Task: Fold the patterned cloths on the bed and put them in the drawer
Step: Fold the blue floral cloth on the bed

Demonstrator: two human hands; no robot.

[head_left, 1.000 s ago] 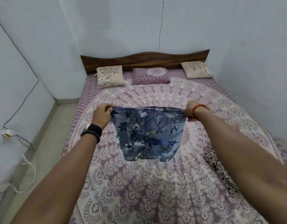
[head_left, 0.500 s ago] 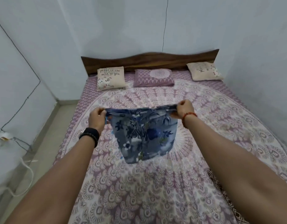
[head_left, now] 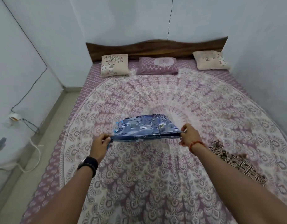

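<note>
Printed script on the cream cushion (head_left: 114,65), left of the purple pillow (head_left: 157,65): the bottom line reads "next to you"; the lines above it are too blurred to read. The second cream cushion (head_left: 210,60), right of the purple pillow, carries dark lettering too small and smeared to make out.

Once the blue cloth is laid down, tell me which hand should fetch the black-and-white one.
Right. The black-and-white cloth lies beside the right hand; the left hand would likely have to cross over.
</note>
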